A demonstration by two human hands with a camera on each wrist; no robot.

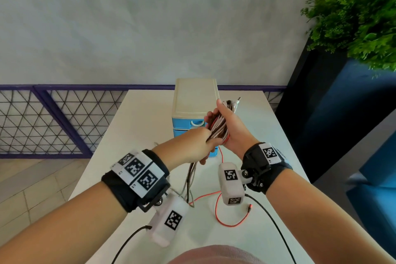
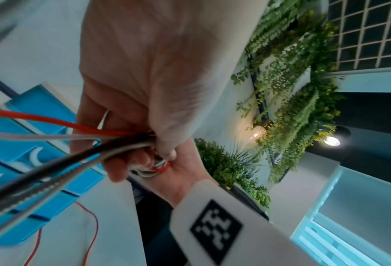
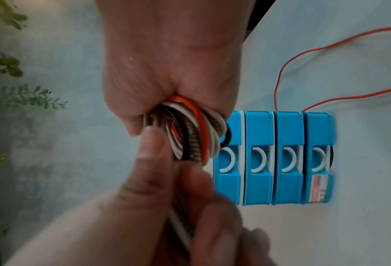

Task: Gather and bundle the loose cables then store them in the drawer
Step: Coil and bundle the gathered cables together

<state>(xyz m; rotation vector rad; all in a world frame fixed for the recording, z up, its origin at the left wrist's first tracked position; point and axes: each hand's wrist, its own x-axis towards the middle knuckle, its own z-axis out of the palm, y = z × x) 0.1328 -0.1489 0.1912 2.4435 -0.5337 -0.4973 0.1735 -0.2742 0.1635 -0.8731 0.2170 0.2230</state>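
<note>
- Braided, white and red cables form a looped bundle held just before the blue plastic drawer unit.
- Right hand clasps the coil; left hand pinches the trailing strands.
- Thin red tail curls on the tabletop.

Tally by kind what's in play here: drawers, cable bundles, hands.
Drawers: 4
Bundle: 1
Hands: 2, left hand and right hand, both gripping the bundle
Total: 7
</note>
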